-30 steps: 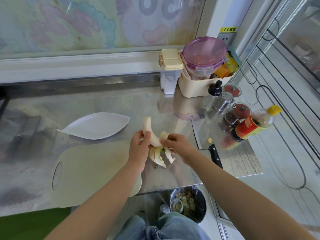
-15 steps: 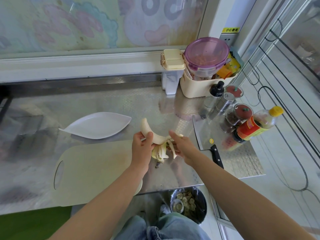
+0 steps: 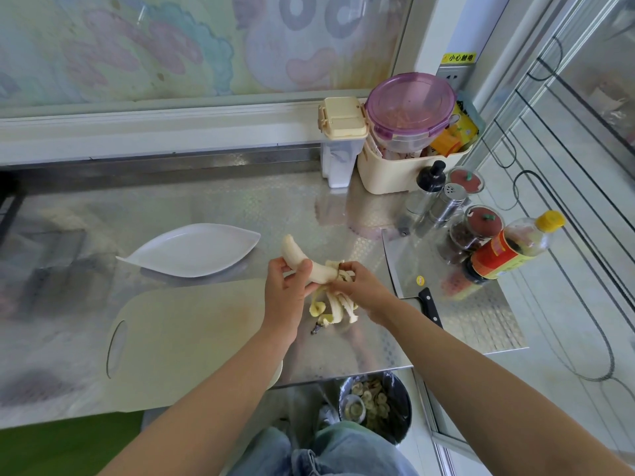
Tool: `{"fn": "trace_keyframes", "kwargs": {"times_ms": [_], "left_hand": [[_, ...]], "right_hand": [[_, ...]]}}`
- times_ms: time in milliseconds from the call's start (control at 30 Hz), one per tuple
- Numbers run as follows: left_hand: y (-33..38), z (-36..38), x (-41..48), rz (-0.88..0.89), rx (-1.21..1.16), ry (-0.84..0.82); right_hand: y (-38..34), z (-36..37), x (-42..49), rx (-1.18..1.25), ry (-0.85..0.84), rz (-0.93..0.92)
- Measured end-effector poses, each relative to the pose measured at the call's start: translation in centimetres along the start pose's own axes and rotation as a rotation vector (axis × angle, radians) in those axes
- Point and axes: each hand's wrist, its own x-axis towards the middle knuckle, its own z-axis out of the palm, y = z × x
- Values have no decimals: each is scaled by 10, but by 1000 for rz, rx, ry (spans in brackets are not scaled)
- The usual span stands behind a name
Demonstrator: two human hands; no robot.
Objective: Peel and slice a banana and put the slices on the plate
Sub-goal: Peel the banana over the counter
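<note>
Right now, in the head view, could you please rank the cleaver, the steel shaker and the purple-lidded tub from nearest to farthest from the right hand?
1. The cleaver, lying just to the right of the right hand.
2. The steel shaker, farther back and to the right, among the jars.
3. The purple-lidded tub, at the very back.

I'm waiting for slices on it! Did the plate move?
No. The plate sits where it did, just beyond the far edge of the board, well left of the cleaver.
</note>
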Motion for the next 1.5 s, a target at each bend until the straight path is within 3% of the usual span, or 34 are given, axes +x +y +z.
{"fn": "trace_keyframes", "kwargs": {"times_ms": [367,533,733,800,933,1067,1133,1233,1333,1500], "left_hand": [[0,-9,14,-156,-92,31],[12,-14,20,-335,-248,154],[12,-26,20,-441,-337,144],[9,-27,18,-440,-325,134],[2,-28,17,-459,-251,95],[-7,-23,15,-487,-139,40],[-13,-18,14,-496,-80,18],[-21,-13,12,-521,-19,9],[-27,-10,11,-524,16,-9],[-33,-11,9,-447,105,-30]], "right_hand": [[8,-4,2,42,-49,-125],[11,-15,0,-122,-109,-146],[13,-28,0,365,-61,-122],[18,-34,3,235,1,-58],[34,-44,10,-282,154,-21],[40,-58,4,-542,556,-77],[48,-68,2,-699,686,34],[59,-79,-2,-818,649,266],[70,-91,-3,-870,669,198],[79,-107,-1,-687,569,151]]}}
